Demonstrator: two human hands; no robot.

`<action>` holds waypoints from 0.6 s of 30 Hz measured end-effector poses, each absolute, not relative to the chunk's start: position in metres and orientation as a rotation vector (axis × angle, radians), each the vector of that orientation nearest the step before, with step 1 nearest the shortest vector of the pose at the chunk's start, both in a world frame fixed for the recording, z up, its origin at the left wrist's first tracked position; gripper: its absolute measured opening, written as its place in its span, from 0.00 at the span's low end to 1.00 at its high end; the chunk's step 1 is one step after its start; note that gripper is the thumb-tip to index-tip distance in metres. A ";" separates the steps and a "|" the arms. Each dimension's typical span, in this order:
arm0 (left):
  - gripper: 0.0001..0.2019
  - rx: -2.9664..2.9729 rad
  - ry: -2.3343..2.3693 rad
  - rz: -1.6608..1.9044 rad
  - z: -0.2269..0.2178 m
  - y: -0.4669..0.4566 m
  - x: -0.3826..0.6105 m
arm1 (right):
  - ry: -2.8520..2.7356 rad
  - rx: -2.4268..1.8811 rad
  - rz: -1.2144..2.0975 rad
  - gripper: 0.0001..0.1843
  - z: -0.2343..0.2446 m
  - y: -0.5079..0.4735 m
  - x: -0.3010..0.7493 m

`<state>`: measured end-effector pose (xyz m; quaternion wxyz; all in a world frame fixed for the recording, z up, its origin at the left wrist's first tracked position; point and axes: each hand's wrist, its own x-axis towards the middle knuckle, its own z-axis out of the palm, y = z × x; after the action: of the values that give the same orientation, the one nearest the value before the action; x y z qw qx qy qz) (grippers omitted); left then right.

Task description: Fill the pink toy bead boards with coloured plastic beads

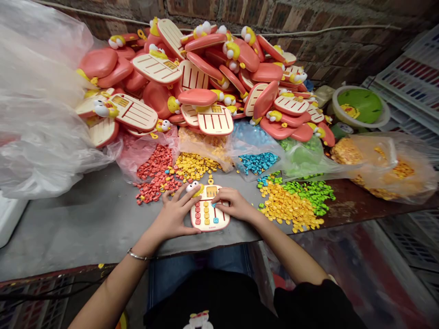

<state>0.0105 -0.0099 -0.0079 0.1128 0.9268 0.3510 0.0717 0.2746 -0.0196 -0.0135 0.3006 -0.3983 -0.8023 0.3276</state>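
The left grip [173,214] lies spread over the left side of a toy panel [210,220], which sits near on the worktop [85,224]. The right grip [233,204] rests on its upper right, hiding part of the keys [206,215]. Both look partly open; whether either truly holds the panel, I cannot tell.

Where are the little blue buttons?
In the head view, the blue buttons lie in a plastic bag beyond the right hand, just right of the yellow buttons.
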 end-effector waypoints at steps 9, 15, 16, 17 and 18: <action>0.42 2.701 1.061 0.244 -0.009 -0.010 0.010 | -2.085 -1.104 0.922 0.09 0.018 -0.022 0.304; 0.42 2.701 1.094 0.273 -0.009 -0.009 0.008 | -1.922 -1.762 0.343 0.08 -0.012 0.020 0.366; 0.42 2.702 1.101 0.272 -0.009 -0.009 0.008 | -1.975 -1.795 0.364 0.08 -0.018 0.025 0.370; 0.42 2.703 1.107 0.268 -0.008 -0.010 0.008 | -2.018 -1.809 0.376 0.08 -0.023 0.028 0.372; 0.42 2.701 1.114 0.264 -0.008 -0.010 0.008 | -2.042 -1.808 0.370 0.09 -0.026 0.029 0.372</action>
<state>0.0084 -0.0096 -0.0083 0.1037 0.9157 0.3778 0.0895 0.3724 0.0288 -0.0257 0.1935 -0.6445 -0.7279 0.1318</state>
